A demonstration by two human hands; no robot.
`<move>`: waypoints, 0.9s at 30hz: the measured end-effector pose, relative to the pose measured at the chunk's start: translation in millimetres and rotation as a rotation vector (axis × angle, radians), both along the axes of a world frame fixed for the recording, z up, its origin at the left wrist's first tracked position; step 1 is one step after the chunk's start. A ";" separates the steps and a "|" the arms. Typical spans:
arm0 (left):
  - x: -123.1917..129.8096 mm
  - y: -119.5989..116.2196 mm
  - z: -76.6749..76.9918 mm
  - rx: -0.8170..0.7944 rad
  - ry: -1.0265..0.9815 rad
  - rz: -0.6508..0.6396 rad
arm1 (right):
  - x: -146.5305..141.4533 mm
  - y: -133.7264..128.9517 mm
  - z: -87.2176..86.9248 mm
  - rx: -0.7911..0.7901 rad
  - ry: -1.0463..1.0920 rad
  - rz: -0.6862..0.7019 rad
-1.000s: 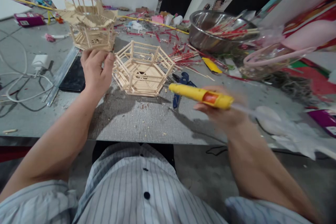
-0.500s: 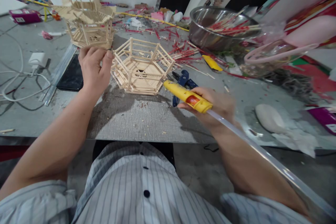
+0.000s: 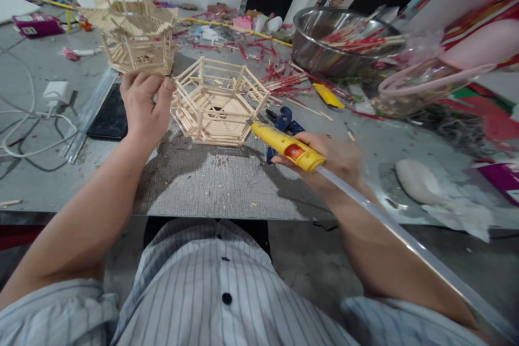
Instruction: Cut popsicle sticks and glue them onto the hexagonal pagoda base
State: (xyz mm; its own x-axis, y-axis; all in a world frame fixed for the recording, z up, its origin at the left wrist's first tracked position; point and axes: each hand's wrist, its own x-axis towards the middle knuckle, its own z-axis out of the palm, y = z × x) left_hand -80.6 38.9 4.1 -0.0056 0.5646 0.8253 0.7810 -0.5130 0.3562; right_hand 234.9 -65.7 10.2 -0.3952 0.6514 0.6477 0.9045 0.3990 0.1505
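A six-sided frame of thin wooden sticks (image 3: pixel 219 111) sits on the table in front of me. At its left corner is my left hand (image 3: pixel 146 100), with thumb and fingers closed on the frame's edge. My right hand (image 3: pixel 328 159) is wrapped round a yellow glue gun (image 3: pixel 287 146), whose tip is at the frame's right corner. A long clear glue stick (image 3: pixel 385 216) runs out of the gun's rear over my right forearm. Blue-handled pliers (image 3: pixel 284 121) lie behind the gun, partly hidden by it.
A taller stick pavilion (image 3: pixel 138 38) stands at the back left. A black phone (image 3: pixel 108 116) and white charger (image 3: pixel 57 93) lie left. A steel bowl (image 3: pixel 312 46) holds red-tipped sticks, with a pink basket (image 3: pixel 438 84) to its right. Red scraps and a white mouse (image 3: pixel 417 179) also lie around.
The glue gun and my right hand have shifted very slightly up and left, the tip now closer to the frame's right corner. My left hand stays at the frame.
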 end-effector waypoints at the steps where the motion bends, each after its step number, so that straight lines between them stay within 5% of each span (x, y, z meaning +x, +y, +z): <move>1: 0.2 -0.3 0.3 -0.001 0.002 -0.001 | -0.1 -0.2 0.3 -0.002 -0.006 0.003; 13: 0.0 -1.6 1.2 -0.007 -0.009 -0.005 | 0.9 -1.4 2.9 0.098 -0.045 0.087; 27: -0.1 -1.1 1.2 -0.010 -0.012 -0.008 | 2.8 -1.1 -1.2 -0.030 0.057 0.077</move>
State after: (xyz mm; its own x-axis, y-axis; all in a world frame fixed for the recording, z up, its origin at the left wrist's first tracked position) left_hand -80.7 37.9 5.4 -0.0108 0.5725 0.8198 0.7729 -0.5154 0.3701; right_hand 237.7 -66.8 9.0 -0.4075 0.6403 0.6511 0.8778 0.4711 0.0861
